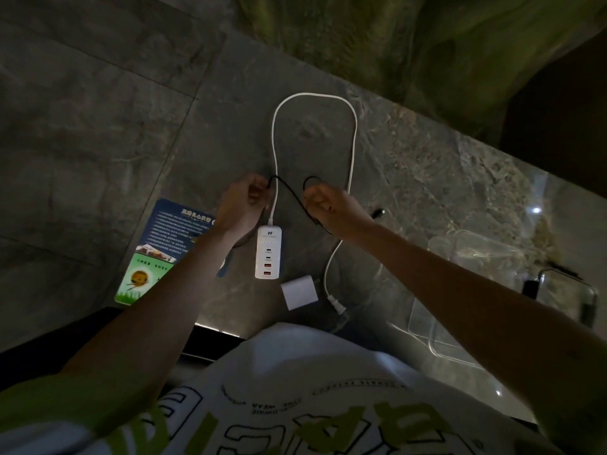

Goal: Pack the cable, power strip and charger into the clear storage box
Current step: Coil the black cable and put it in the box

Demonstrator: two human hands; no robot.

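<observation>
A thin black cable (pixel 290 192) is stretched between both my hands above the marble counter. My left hand (pixel 244 201) pinches one part of it and my right hand (pixel 331 208) grips another, with a small loop above the right fist. Its plug end (pixel 378 213) lies on the counter to the right. Below my hands lies the white power strip (pixel 268 251), its white cord (pixel 353 136) looping far up and back down to a plug (pixel 336 303). The white cube charger (pixel 299 295) sits beside the strip. The clear storage box (pixel 473 257) stands at the right, open.
A blue and green printed card (pixel 157 254) lies at the left under my left forearm. A clear lid (pixel 433 336) lies in front of the box. A black object with a metal frame (pixel 558 284) stands at the far right. The counter edge is near my body.
</observation>
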